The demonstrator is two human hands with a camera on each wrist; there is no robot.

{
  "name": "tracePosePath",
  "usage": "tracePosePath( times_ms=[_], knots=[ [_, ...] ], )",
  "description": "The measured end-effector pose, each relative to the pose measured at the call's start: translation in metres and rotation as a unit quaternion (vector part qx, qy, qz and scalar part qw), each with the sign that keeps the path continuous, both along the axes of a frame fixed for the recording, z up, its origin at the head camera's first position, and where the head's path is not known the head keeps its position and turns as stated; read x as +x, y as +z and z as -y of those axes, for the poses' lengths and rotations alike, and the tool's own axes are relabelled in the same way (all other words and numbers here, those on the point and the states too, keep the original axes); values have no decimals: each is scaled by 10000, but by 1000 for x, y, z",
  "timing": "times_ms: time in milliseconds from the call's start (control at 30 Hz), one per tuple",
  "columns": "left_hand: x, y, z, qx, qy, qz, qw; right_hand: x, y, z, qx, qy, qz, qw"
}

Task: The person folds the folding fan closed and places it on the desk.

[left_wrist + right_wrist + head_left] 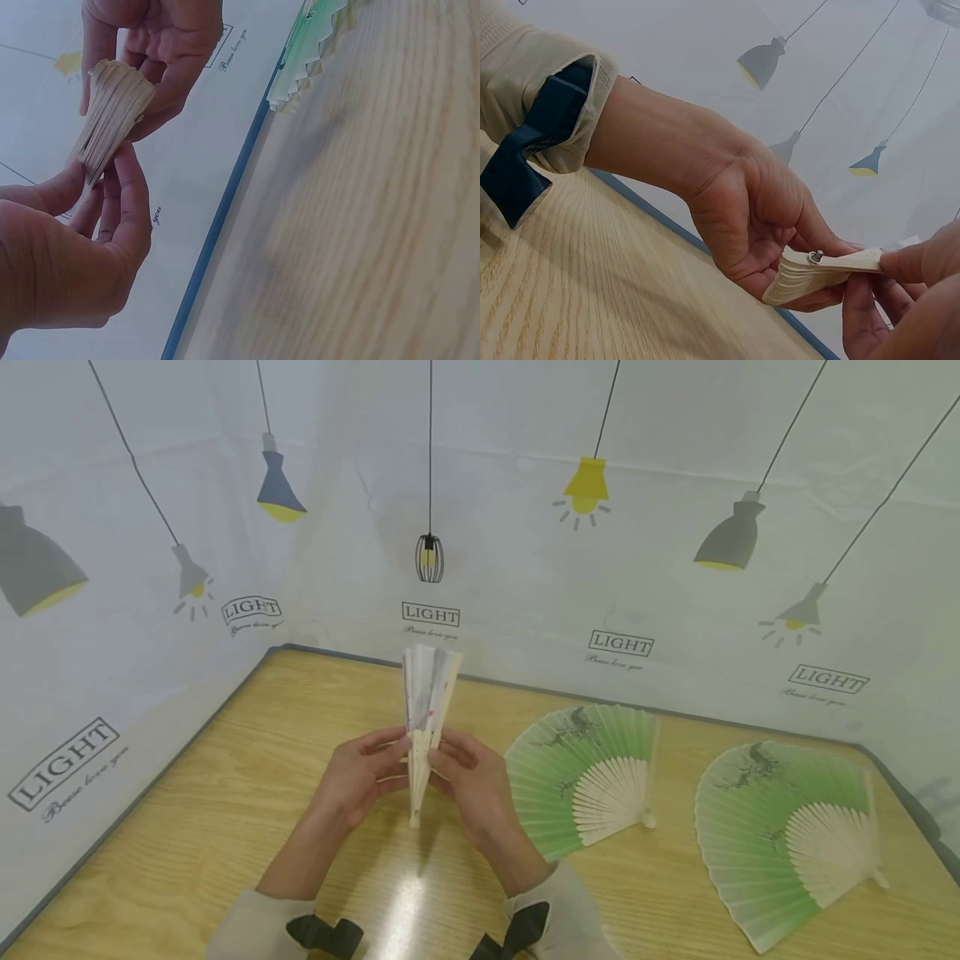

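Observation:
A partly spread folding fan [431,689], pale with grey and red marks on its leaf, stands upright between both hands above the table. My left hand [360,777] pinches its wooden ribs from the left between thumb and fingers. From the right, my right hand [480,781] grips the same ribs, thumb in front. The bundled rib ends [116,116] show close up in the left wrist view. In the right wrist view a metal rivet [816,256] sticks out at the fan's pivot end.
Two green folding fans, one nearer [540,785] and one farther right [738,852], lie spread on the wooden table [187,827]. A white cloth backdrop [510,527] printed with lamps stands behind the table's dark edge. Black straps [326,935] hang at the cuffs.

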State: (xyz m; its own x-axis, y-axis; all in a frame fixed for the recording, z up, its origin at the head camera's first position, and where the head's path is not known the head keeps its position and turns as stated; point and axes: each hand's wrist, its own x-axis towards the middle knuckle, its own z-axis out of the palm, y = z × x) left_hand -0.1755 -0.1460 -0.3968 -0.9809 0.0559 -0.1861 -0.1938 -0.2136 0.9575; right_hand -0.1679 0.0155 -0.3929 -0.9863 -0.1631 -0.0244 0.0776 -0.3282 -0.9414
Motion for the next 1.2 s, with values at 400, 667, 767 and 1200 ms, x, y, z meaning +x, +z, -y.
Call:
tracePosePath(
  times_ms=[400,667,767,1200],
  knots=[
    [2,1,-1,-92,-111,-6,9999,1,2,0,134,7,79,9999],
    [2,1,0,-109,-166,2,9998,2,3,0,260,-9,124,9996],
    [2,0,0,-85,-186,-18,9998,2,4,0,335,-5,111,9994],
    [2,0,-2,-195,-251,-105,9994,1,4,0,545,-24,83,9985]
  ],
)
